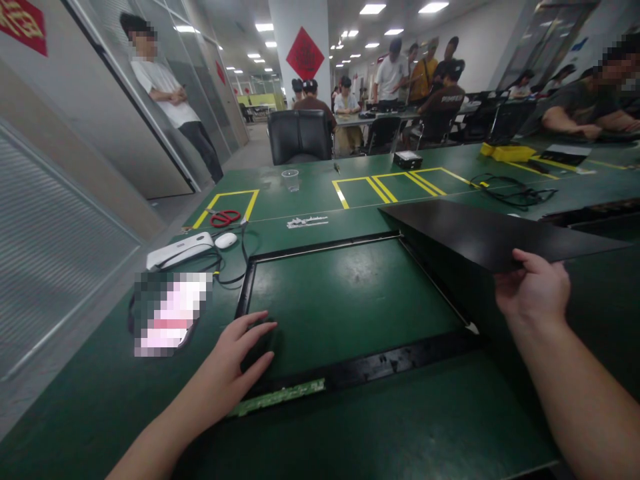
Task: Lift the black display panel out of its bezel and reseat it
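A thin black rectangular frame (390, 362) lies flat on the green table (125, 400), with the tabletop showing through its middle. Along its near left edge runs a green circuit strip (285, 398). Over the frame's left side is my left hand (243, 353), fingers spread and holding nothing; whether it touches the frame I cannot tell. My right hand (535, 293) grips the near edge of a flat black panel (480, 233), thumb on top and the other fingers underneath. The panel is tilted, raised above the table at the frame's right side.
Red-handled scissors (225, 219), a white device with cable (181, 251) and a white mouse (226, 241) lie at left. Farther back are a clear cup (290, 180), yellow tape outlines (353, 180), a black box (407, 160) and black cables (520, 193). Several people sit or stand beyond.
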Demonstrator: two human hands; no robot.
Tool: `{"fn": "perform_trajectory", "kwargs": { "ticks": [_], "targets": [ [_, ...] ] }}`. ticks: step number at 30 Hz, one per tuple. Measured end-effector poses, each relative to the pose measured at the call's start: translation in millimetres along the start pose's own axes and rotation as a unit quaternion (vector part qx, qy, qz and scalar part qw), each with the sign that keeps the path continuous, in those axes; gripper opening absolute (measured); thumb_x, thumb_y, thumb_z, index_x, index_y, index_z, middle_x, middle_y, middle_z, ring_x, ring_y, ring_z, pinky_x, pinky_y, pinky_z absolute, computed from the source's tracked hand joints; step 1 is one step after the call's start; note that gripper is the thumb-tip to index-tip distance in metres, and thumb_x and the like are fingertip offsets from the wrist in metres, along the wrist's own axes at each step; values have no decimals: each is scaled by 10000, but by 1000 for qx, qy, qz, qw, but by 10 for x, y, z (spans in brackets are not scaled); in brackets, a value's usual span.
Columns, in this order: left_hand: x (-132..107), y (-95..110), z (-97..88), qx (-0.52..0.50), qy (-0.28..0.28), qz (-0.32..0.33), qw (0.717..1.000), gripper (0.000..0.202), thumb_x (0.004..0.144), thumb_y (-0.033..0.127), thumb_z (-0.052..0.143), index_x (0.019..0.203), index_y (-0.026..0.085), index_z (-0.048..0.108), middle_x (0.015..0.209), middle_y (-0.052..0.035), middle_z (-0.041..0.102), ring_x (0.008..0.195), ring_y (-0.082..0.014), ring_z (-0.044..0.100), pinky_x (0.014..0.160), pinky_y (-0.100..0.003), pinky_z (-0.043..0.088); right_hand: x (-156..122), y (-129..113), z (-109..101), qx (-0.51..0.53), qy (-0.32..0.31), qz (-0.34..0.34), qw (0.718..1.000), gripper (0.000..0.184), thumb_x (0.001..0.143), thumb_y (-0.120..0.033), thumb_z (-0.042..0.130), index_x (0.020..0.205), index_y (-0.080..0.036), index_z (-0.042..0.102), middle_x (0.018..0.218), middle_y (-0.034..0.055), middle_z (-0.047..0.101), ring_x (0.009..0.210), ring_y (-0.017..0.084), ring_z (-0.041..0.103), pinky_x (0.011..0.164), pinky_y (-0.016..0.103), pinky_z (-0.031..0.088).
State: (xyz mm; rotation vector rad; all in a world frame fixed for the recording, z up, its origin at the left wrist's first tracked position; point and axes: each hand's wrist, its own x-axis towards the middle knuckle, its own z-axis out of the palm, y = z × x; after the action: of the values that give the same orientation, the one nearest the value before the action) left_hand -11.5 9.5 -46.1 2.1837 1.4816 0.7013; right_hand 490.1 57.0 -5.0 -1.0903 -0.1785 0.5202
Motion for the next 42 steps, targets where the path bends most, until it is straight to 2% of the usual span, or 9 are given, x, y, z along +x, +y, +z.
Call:
{"fn": "perform_trajectory", "kwargs": {
  "ticks": [8, 11, 17, 24, 32, 38, 42],
  "targets": [
    [0, -212, 45, 55, -19, 71, 996, 416, 1004, 412, 580, 1378, 310, 731, 1517, -144, 645, 1391, -374, 602, 1160, -575, 494, 34, 130, 48, 3, 2, 40, 999, 398, 664, 31, 660, 858, -240, 444, 769, -74, 638, 613, 82, 644, 530, 144, 544],
    [-1, -226, 53, 70, -20, 82, 994, 415, 1010, 392, 580, 1391, 309, 721, 1521, -148, 642, 1403, -373, 595, 1158, -577, 498, 47, 179, 52, 5, 3, 49, 999, 427, 669, 39, 672, 878, -247, 434, 815, -65, 652, 642, 88, 653, 544, 148, 547],
    [-4, -128, 17, 69, -15, 79, 994, 401, 1001, 333, 591, 1372, 306, 738, 1498, -145, 668, 1380, -373, 623, 1159, -571, 505, 31, 183, 46, 2, 7, 59, 998, 479, 682, 49, 678, 914, -273, 411, 857, -70, 648, 660, 91, 662, 572, 155, 559],
    [-18, -266, 80, 63, -5, 88, 994, 407, 990, 331, 596, 1373, 325, 734, 1493, -150, 669, 1381, -381, 620, 1139, -601, 515, -22, 161, 51, 11, 0, 69, 998, 501, 665, 51, 707, 912, -273, 414, 889, -75, 652, 694, 84, 673, 609, 149, 573],
    [-28, -304, 116, 62, -1, 95, 994, 411, 1005, 357, 567, 1383, 326, 725, 1495, -154, 665, 1388, -382, 614, 1146, -604, 506, -86, 100, 86, 15, -15, 80, 997, 479, 680, 56, 675, 900, -279, 412, 904, -73, 679, 703, 95, 696, 602, 162, 591],
    [-2, -290, 85, 22, 4, 61, 998, 408, 1001, 399, 582, 1376, 348, 736, 1506, -132, 670, 1369, -365, 640, 1149, -571, 507, -219, -7, 116, 12, -38, 101, 994, 426, 635, 46, 683, 819, -255, 445, 759, -96, 639, 569, 75, 630, 509, 117, 528],
    [26, -160, -26, -68, 34, -17, 997, 474, 976, 488, 631, 1409, 319, 722, 1518, -125, 677, 1432, -376, 592, 1217, -593, 417, -333, -111, 125, 18, -66, 126, 990, 340, 647, 17, 664, 833, -243, 547, 761, -89, 681, 605, 89, 673, 544, 143, 569]
  ]
}}
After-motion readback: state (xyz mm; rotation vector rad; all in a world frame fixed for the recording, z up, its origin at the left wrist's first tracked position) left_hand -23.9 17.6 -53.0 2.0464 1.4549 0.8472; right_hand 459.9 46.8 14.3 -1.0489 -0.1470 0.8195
